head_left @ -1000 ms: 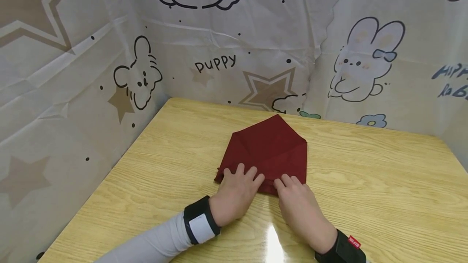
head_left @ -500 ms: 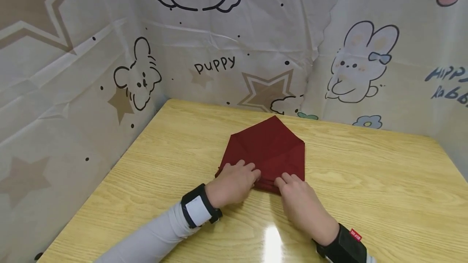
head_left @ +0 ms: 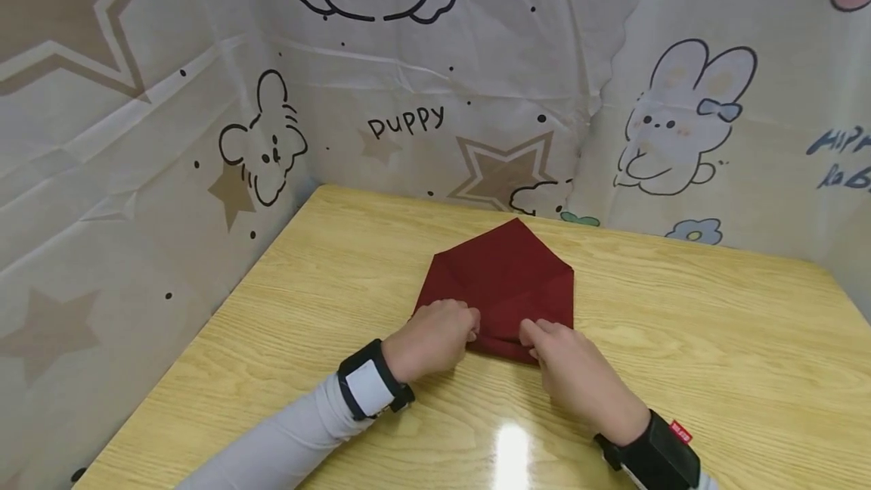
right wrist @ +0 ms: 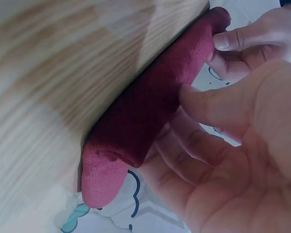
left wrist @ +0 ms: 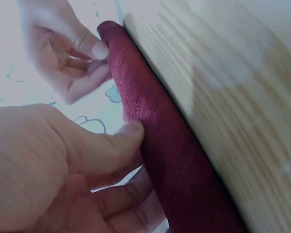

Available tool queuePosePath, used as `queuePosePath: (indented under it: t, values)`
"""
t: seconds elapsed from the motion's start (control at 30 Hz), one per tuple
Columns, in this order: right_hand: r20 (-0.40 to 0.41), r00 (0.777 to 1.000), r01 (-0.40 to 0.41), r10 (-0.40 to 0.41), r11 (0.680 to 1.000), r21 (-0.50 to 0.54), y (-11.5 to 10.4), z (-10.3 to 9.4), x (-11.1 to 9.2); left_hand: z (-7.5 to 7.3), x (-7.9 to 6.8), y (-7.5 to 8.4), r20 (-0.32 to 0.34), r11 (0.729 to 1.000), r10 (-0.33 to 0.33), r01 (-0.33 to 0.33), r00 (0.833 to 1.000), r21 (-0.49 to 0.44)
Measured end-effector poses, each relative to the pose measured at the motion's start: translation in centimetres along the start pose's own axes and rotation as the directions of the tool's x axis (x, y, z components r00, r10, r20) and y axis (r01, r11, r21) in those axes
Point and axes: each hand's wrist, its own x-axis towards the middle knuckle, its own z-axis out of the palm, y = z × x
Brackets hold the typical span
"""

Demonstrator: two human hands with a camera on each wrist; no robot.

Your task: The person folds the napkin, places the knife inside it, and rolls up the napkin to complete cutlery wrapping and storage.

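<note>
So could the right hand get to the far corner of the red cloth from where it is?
Probably yes: the far corner of the red cloth lies uncovered, with nothing blocking the right hand. That hand grips the rolled near edge, so it would likely have to let go first.

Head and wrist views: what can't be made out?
Head view: near left corner of the red cloth, hidden by the left hand.
Left wrist view: one end of the red cloth, cut off by the bottom edge.
Head view: rightmost backdrop lettering, cut off by the right edge.
</note>
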Motion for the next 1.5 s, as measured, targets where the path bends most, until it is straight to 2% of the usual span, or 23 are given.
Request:
queuePosePath:
  t: [0.27, 0.47, 0.7, 0.77, 0.97, 1.1, 1.23, 1.33, 1.5]
  values:
    - [-0.062, 0.998, -0.006, 0.002, 0.998, -0.063, -0.1, 0.3, 0.1, 0.1, 0.0, -0.5, -0.050, 1.000, 0.018, -0.018, 0.999, -0.004]
    - [-0.045, 0.999, -0.011, 0.005, 0.989, -0.145, -0.6, -0.2, 0.1, 0.0, 0.1, -0.4, -0.108, 1.000, 0.018, -0.020, 0.994, -0.015]
    - [-0.024, 0.998, -0.056, 0.052, 0.986, -0.159, -0.6, -0.3, -0.1, 0.4, 0.2, 0.0, -0.191, 0.981, 0.040, -0.002, 0.981, 0.194]
    - [-0.020, 0.998, -0.069, 0.066, 0.986, -0.151, -0.5, -0.2, -0.1, 0.4, 0.1, 0.1, -0.182, 0.979, 0.042, -0.003, 0.982, 0.205]
    - [-0.015, 0.996, -0.089, 0.088, 0.988, -0.123, -0.5, 0.0, -0.2, 0.1, -0.3, 0.2, -0.102, 0.972, 0.061, -0.036, 0.993, 0.231]
    - [-0.013, 0.996, -0.092, 0.091, 0.991, -0.100, -0.3, -0.1, -0.2, 0.2, -0.2, 0.1, -0.123, 0.960, 0.121, -0.085, 0.985, 0.266]
    - [-0.012, 0.997, -0.083, 0.082, 0.993, -0.084, 0.0, -0.1, -0.2, 0.4, 0.1, -0.1, -0.150, 0.928, 0.210, -0.148, 0.966, 0.341]
    - [-0.022, 0.998, -0.066, 0.064, 0.992, -0.106, 0.3, 0.0, -0.1, 0.5, 0.4, -0.1, -0.155, 0.913, 0.239, -0.167, 0.959, 0.373]
    - [-0.037, 0.999, -0.039, 0.034, 0.990, -0.135, 0.7, 0.2, -0.1, 0.8, 0.7, -0.6, -0.142, 0.928, 0.225, -0.168, 0.964, 0.331]
